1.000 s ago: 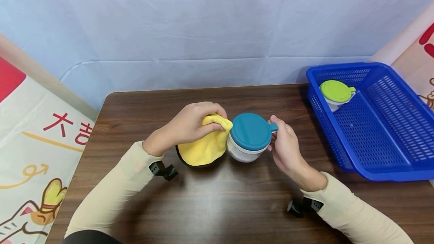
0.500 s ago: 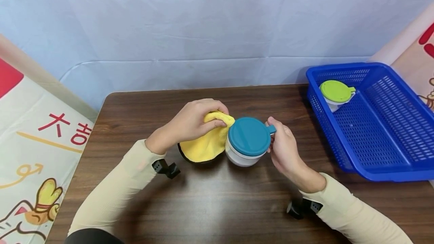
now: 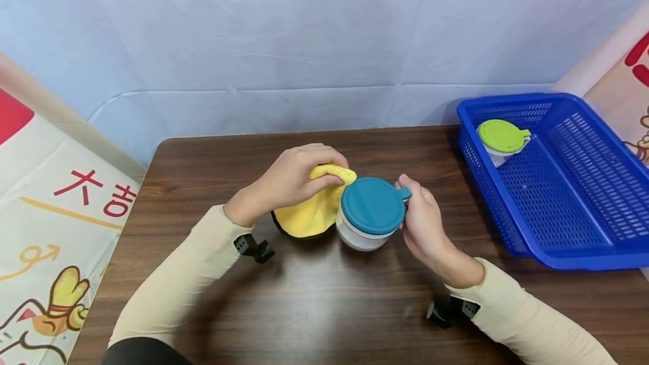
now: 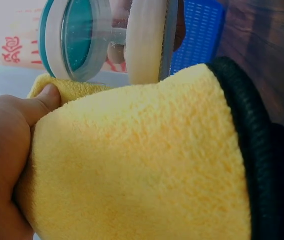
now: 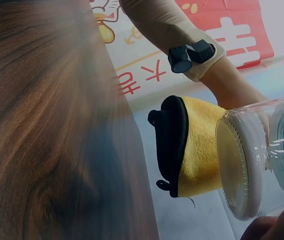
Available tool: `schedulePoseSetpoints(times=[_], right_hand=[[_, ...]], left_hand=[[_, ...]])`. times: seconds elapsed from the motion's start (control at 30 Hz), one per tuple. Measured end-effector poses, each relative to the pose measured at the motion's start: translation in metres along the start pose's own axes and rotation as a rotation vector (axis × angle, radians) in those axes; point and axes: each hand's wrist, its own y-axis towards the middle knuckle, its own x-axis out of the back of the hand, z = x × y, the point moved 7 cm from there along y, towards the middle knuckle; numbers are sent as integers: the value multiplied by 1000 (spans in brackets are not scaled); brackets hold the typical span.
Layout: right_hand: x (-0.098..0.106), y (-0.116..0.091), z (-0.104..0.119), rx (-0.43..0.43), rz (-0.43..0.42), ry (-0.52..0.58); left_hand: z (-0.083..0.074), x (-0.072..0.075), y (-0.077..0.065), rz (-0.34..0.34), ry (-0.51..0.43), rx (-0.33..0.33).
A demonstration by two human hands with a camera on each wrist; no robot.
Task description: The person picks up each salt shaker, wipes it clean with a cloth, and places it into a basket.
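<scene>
My right hand [image 3: 425, 216] grips the handle of a clear lidded jar [image 3: 372, 205] with a teal lid, above the middle of the table. In the right wrist view the jar's underside [image 5: 230, 165] shows, raised off the wood. A pale layer lines the jar's bottom in the left wrist view. My left hand [image 3: 306, 173] pinches a folded yellow cloth [image 4: 142, 160] with black trim between thumb and fingers. The cloth lies against the jar's left side, its folded tip right at the lid's edge. The fingers of my left hand are partly hidden by the cloth.
To the right stands a blue slotted plastic basket [image 3: 588, 264]. Inside its back left corner sits a similar jar with a lime green lid [image 3: 501, 136]. A pale sheet [image 3: 304, 44] hangs behind the wooden table [image 3: 314, 308].
My left hand and the cloth have shifted right and slightly away from me along the jar's side. The jar has come a little closer to me, still held by its handle.
</scene>
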Motion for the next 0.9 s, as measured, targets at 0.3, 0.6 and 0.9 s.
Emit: schedulePoseSetpoints(times=[0.3,0.6,0.9], right_hand=[[-3,-4,1,-7,16,-12],[-9,-8,3,6,33,-28],[-12,-9,1,-1,48,-33]], left_hand=[[-4,-3,9,-23,-20,-50],[-6,-7,15,-37,-60,-125],[-6,-13,22,-8,-99,-134]])
